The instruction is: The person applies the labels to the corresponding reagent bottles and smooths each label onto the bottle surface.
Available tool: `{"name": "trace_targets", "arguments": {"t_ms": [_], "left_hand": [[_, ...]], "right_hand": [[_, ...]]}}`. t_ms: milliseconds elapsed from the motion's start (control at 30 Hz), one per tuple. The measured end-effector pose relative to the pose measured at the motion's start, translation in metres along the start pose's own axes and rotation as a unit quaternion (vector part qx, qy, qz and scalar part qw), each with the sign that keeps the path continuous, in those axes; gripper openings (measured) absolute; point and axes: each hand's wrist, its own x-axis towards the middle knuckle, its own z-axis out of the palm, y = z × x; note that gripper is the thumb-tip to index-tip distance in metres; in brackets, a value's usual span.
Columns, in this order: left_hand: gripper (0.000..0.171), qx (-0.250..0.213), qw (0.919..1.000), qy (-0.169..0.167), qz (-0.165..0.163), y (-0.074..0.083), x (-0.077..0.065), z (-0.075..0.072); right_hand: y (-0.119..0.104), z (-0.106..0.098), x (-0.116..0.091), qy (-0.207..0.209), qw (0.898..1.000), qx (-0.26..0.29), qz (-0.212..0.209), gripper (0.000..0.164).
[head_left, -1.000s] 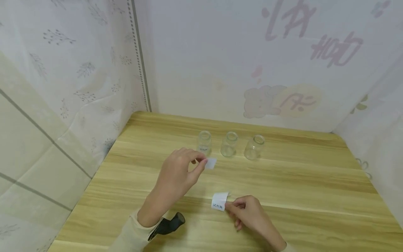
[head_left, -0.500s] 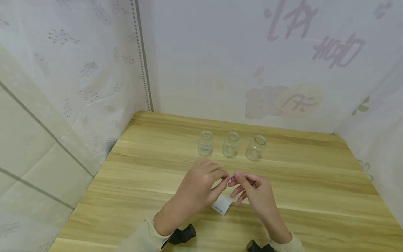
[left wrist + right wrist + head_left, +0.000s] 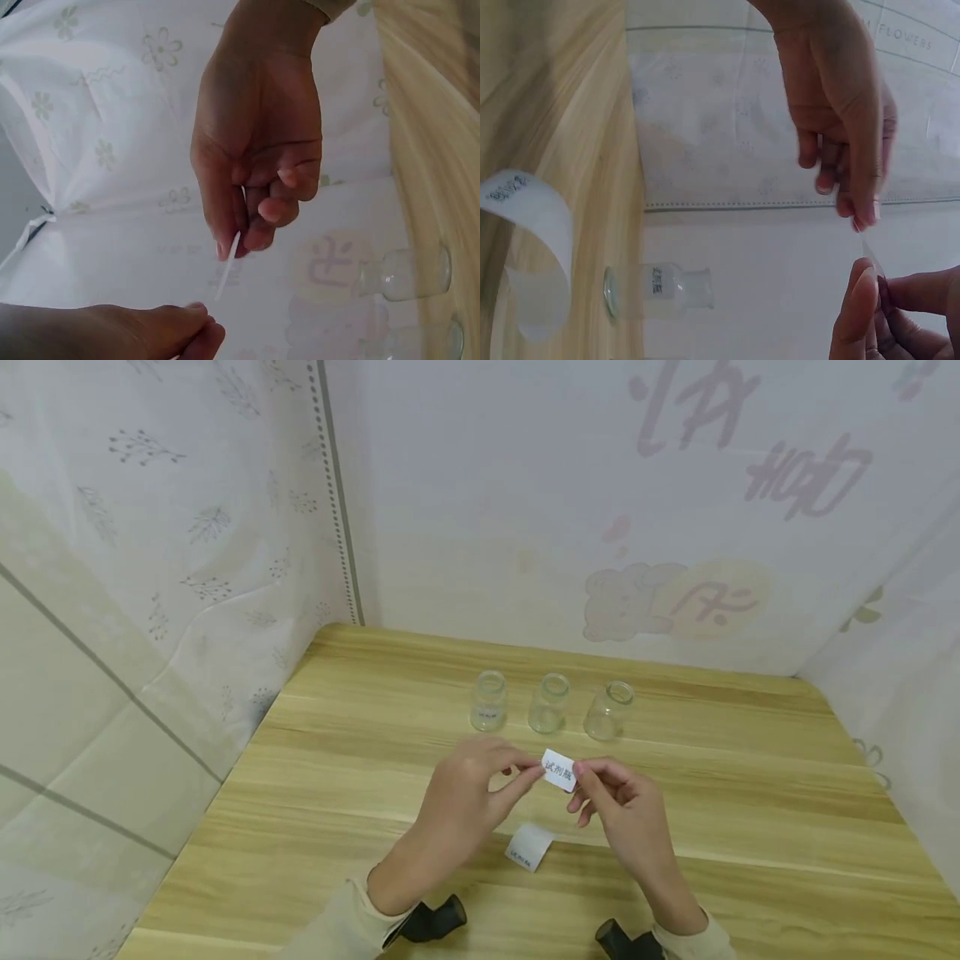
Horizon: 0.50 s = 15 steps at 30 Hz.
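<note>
A small white label point(image 3: 558, 770) printed with black characters is held up between my hands, its printed side showing in the head view. My right hand point(image 3: 633, 814) pinches its right edge between thumb and fingertips. At the opposite edge are the pinched thumb and forefinger of my left hand point(image 3: 468, 789); the right wrist view has the label point(image 3: 868, 251) running from one set of fingertips to the other, nearly edge-on. Below the hands, a curled white label sheet point(image 3: 529, 847) with printing along one end lies on the table.
Three clear glass bottles stand in a row farther back: a left one point(image 3: 489, 702) bearing a printed label, a middle one point(image 3: 549, 703) and a right one point(image 3: 608, 712). Patterned white cloth walls surround the wooden table point(image 3: 750, 777). Black fittings point(image 3: 435, 920) stick out at both wrists.
My right hand has put the label sheet down and come up to the left hand. The left hand has moved right, away from the bottles, and the label now shows its printed face.
</note>
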Motion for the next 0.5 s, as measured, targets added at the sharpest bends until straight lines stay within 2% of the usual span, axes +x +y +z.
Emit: {"name": "trace_targets", "arguments": {"t_ms": [67,167,400,500], "left_hand": [[0.007,-0.028,0.9981,0.001,-0.054,-0.0007,0.0004,-0.0010],[0.008,-0.058,0.9928,-0.014,-0.104,-0.0008,0.0015,-0.0024],[0.007,-0.128,0.9781,-0.050,-0.156,0.0004,0.0041,-0.0048],[0.007,-0.137,0.9747,-0.053,-0.168,0.0015,0.0041,-0.0054]], "right_hand": [[0.0000,-0.0013,0.0001,-0.001,1.000,-0.011,-0.004,0.014],[-0.0001,-0.0025,0.0003,-0.008,1.000,-0.017,-0.009,0.013],[0.0003,-0.0032,0.0004,-0.016,0.999,-0.021,-0.039,0.010],[0.0010,-0.0030,0.0003,-0.019,0.998,-0.025,-0.050,0.010]]}}
